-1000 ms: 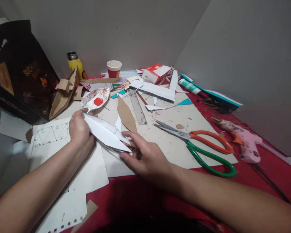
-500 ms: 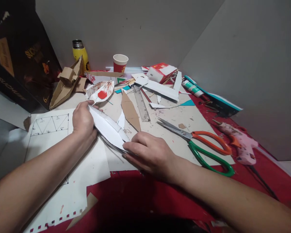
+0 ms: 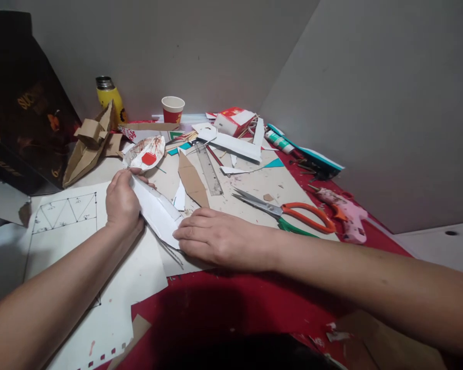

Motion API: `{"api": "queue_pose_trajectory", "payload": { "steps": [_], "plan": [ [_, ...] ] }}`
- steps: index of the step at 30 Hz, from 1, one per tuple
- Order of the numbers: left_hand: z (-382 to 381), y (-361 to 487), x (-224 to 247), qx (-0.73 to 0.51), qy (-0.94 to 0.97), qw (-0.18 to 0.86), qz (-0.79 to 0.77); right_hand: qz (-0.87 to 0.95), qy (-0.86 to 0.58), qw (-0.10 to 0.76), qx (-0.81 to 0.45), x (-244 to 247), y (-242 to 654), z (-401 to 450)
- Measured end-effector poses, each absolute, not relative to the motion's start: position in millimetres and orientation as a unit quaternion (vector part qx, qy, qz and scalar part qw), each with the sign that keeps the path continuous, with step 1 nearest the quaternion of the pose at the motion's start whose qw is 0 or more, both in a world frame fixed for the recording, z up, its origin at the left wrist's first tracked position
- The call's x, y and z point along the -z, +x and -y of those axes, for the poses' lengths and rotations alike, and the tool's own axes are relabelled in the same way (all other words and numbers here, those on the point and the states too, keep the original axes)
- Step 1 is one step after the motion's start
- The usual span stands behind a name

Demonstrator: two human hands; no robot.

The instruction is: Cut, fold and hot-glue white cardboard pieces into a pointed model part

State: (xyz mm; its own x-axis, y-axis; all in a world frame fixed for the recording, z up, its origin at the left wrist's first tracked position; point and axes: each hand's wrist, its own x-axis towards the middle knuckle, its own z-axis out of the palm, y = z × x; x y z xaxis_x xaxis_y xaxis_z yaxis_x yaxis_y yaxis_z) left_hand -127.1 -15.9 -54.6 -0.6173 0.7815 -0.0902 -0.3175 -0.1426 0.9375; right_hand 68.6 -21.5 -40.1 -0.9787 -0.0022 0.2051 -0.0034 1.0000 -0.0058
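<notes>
Between my hands is a long white paper boat-shaped piece (image 3: 154, 204) with a folded-up side and a dark lower edge. My left hand (image 3: 124, 199) wraps around its far left end, thumb side partly hidden. My right hand (image 3: 219, 239) closes over its near right end, fingers lying together on the white surface. Just beyond the piece lie a brown leaf-shaped cardboard cutout (image 3: 193, 180) and a small white scrap (image 3: 179, 198). Large scissors (image 3: 272, 206) with orange and green handles rest past my right hand, blades slightly apart.
A pink glue gun (image 3: 345, 213) lies at the right. A clear ruler (image 3: 210, 172), paper cup (image 3: 173, 109), yellow bottle (image 3: 111, 100) and cardboard boat (image 3: 88, 144) stand or lie farther back. A dark box (image 3: 27, 108) is at left, above a drawn-on paper sheet (image 3: 77, 246).
The whole view has shifted, so the table things appear farther left. My right hand has flattened more over the end of the white piece, which both hands still hold.
</notes>
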Motion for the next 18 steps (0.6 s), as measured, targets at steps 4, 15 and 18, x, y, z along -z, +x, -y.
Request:
{"api": "queue_pose_trajectory", "payload": {
  "steps": [4,15,18],
  "plan": [
    [16,-129,57,-0.723,0.218,0.386,-0.530,0.988,0.035,0.146,0.026,50,62,6],
    [17,-128,62,-0.696,0.275,0.391,-0.536,0.984,-0.057,0.068,-0.155,41,49,5],
    [16,-127,60,-0.688,0.278,0.387,-0.548,0.979,-0.073,0.018,-0.191,33,42,-4]
  ]
}}
